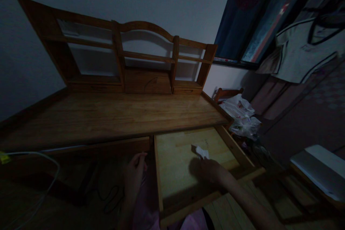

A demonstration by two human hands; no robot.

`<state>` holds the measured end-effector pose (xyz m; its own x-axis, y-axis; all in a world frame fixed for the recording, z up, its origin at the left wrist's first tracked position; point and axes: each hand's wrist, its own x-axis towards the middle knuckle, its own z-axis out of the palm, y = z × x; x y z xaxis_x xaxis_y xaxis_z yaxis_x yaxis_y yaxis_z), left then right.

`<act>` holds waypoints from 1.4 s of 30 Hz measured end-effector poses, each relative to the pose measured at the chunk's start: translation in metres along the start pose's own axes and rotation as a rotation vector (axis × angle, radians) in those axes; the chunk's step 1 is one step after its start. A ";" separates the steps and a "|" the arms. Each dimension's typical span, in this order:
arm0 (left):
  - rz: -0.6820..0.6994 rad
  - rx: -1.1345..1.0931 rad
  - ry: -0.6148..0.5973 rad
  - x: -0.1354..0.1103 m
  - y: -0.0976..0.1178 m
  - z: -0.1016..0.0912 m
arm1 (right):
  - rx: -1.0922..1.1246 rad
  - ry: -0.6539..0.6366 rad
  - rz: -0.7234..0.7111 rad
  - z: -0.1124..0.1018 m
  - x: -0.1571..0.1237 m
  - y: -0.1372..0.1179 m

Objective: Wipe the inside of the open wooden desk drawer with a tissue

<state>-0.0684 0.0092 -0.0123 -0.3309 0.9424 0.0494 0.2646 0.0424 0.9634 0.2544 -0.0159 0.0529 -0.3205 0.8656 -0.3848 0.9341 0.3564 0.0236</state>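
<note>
A wooden drawer (178, 172) is pulled out from under the desk, its pale bottom bare apart from what my hand brings in. Inside it, my right hand (208, 170) is closed on a crumpled white tissue (202, 152), which sticks out past the fingers near the drawer's bottom. Whether the tissue touches the wood, I cannot tell. To the left of the drawer, my left hand (135, 169) hangs in front of the desk edge, fingers curled in. Nothing shows in that hand, and its palm is partly hidden.
The wooden desk (129, 115) carries a shelf unit (148, 81) against the wall. At right are plastic bags (239, 115) on a chair, a hanging white shirt (304, 50) and a silver laptop-like slab (320, 169) on a stool. A pale cable (58, 167) loops at left.
</note>
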 end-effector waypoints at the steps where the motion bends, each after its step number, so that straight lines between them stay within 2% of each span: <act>1: 0.003 0.007 -0.006 0.000 -0.001 0.001 | -0.009 -0.005 -0.013 -0.003 0.004 -0.005; 8: -0.007 -0.017 -0.022 -0.003 0.003 0.000 | -0.058 0.000 -0.033 -0.010 0.037 -0.036; 14: -0.015 -0.038 -0.006 -0.002 0.005 0.000 | 0.004 0.055 -0.120 -0.007 0.036 -0.065; 20: 0.004 -0.026 -0.001 0.000 0.002 -0.001 | 0.204 0.058 -0.200 -0.002 0.033 -0.064; 26: -0.009 -0.034 -0.007 0.000 0.003 0.000 | 0.385 0.001 -0.307 -0.004 0.029 -0.068; 32: -0.015 -0.011 -0.011 -0.001 0.005 0.000 | 0.390 -0.015 -0.432 -0.003 0.030 -0.080; 34: -0.023 -0.009 -0.002 -0.001 0.004 -0.001 | 0.392 -0.021 -0.465 -0.004 0.028 -0.080; 37: -0.034 0.002 0.005 0.000 0.002 -0.003 | 0.404 -0.027 -0.429 -0.005 0.021 -0.071; 42: -0.031 0.023 0.001 0.002 -0.003 -0.008 | 0.320 0.059 -0.317 0.005 0.012 -0.031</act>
<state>-0.0768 0.0081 -0.0131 -0.3405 0.9400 0.0197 0.2749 0.0795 0.9582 0.2221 -0.0181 0.0427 -0.5980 0.7535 -0.2734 0.7872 0.4880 -0.3770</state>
